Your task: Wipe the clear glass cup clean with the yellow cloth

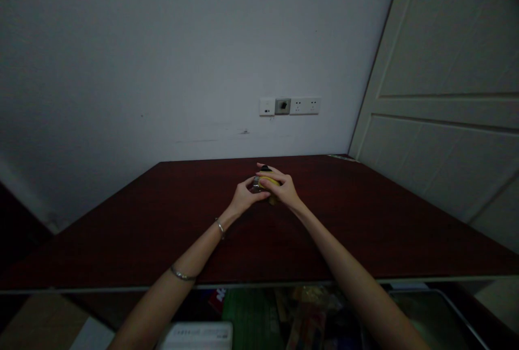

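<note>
Above the middle of the dark red tabletop [170,231], my two hands meet around small things. My left hand [244,197] is closed, thumb and fingers pinching a small shiny, silvery or clear object [256,182], whose kind I cannot make out. A soft yellow piece, like a cloth [269,180], is under the fingers of my right hand [287,190], which curl over it and press it against the shiny object. A small black part [265,168] shows between the right fingers. Most of what I hold is hidden by the fingers.
Behind the table stands a pale wall with sockets and switches [290,106]. At right is a white panelled door [446,107]. Below the table's front edge, an open space holds a white box [197,336], a green item [251,317] and a dark-framed tray or panel [430,317].
</note>
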{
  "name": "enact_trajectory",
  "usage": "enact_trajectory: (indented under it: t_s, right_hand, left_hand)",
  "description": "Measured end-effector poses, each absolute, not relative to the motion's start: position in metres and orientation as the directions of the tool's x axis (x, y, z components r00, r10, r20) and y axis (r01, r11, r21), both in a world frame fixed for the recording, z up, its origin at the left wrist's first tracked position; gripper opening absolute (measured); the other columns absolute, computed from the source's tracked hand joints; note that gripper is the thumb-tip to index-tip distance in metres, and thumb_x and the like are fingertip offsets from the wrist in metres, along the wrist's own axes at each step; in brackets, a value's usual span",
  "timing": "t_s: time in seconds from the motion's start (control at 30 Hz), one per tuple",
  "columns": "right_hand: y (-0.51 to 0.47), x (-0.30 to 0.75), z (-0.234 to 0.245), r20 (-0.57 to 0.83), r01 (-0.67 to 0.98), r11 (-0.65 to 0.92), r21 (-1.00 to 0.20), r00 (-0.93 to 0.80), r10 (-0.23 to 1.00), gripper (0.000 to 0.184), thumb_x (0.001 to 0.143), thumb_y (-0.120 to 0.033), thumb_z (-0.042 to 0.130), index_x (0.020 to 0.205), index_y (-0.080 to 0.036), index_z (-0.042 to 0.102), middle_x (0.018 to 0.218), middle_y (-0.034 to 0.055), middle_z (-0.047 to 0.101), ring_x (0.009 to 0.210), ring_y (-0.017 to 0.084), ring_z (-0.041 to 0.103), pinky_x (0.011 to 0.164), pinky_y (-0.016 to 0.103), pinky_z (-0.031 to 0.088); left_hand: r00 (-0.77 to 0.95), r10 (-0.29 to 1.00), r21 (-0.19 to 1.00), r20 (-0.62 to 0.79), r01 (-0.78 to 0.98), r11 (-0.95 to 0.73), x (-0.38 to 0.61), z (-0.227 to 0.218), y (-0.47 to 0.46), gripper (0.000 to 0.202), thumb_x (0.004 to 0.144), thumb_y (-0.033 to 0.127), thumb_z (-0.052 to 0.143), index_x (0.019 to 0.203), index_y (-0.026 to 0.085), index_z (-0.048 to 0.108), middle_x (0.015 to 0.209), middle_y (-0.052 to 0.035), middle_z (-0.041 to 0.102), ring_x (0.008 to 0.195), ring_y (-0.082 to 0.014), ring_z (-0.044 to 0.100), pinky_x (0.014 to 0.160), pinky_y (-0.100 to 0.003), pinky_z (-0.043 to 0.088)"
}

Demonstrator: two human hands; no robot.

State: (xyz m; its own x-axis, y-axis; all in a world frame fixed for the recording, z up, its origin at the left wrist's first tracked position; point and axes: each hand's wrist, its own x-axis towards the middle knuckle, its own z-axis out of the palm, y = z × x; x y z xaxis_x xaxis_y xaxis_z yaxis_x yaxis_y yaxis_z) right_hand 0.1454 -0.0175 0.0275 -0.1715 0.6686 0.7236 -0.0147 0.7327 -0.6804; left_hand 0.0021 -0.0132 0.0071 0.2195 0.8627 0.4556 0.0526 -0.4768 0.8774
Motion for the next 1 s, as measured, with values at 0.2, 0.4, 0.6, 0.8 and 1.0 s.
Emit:
enact_trajectory:
  t_s: [0.2,0.4,0.6,0.8,1.0]
  right_hand:
    - [-0.01,0.146,0.024,0.69,-0.026,0.69,-0.723,-0.066,0.721,0.025,0.075,-0.037,0.06,0.093,-0.023,0.07,0.114,0.006,0.062,0.108,0.023,0.055,0.095,0.039,0.04]
    - [-0.018,0.147,0.028,0.754,-0.047,0.761,-0.647,-0.189,0.629,0.019,0.074,-0.03,0.063,0.091,-0.025,0.07,0.119,0.0041,0.058,0.111,0.022,0.053,0.097,0.036,0.039]
    - [-0.007,0.144,0.021,0.632,-0.066,0.63,-0.773,-0.01,0.775,0.027,0.074,-0.039,0.06,0.092,-0.021,0.07,0.106,0.0059,0.066,0.103,0.023,0.058,0.094,0.037,0.042]
    - [0.001,0.143,0.017,0.452,-0.168,0.446,-0.879,0.003,0.892,0.037,0.073,-0.046,0.058,0.095,-0.018,0.068,0.102,0.0061,0.067,0.097,0.022,0.06,0.089,0.035,0.045]
    - [-0.006,0.144,0.023,0.409,-0.244,0.362,-0.9,-0.18,0.895,0.041,0.071,-0.04,0.062,0.109,-0.024,0.06,0.108,0.003,0.063,0.097,0.019,0.059,0.086,0.03,0.046]
  left_hand:
    - [0.205,0.892,0.914,0.403,-0.039,-0.404,0.006,0.007,-0.016,0.053,0.052,0.027,0.078,0.1,0.011,0.06,0.098,-0.0081,0.066,0.087,-0.0196,0.061,0.081,-0.032,0.047]
    - [0.151,0.91,0.922,0.386,-0.101,-0.374,0.006,0.007,-0.014,0.051,0.054,0.029,0.077,0.099,0.01,0.06,0.094,-0.0071,0.066,0.082,-0.0173,0.061,0.079,-0.031,0.048]
    - [0.206,0.857,0.878,0.472,-0.022,-0.478,0.002,0.005,-0.012,0.061,0.051,0.028,0.079,0.105,0.011,0.056,0.099,-0.0091,0.064,0.089,-0.0199,0.06,0.083,-0.034,0.048]
    - [0.227,0.772,0.777,0.593,0.089,-0.623,0.001,0.005,-0.016,0.072,0.05,0.03,0.079,0.114,0.013,0.049,0.111,-0.0112,0.059,0.102,-0.0227,0.056,0.089,-0.035,0.047]
    - [0.192,0.735,0.688,0.65,0.264,-0.676,-0.002,0.009,-0.019,0.075,0.053,0.036,0.077,0.117,0.013,0.046,0.11,-0.0109,0.059,0.1,-0.0228,0.058,0.088,-0.036,0.048]
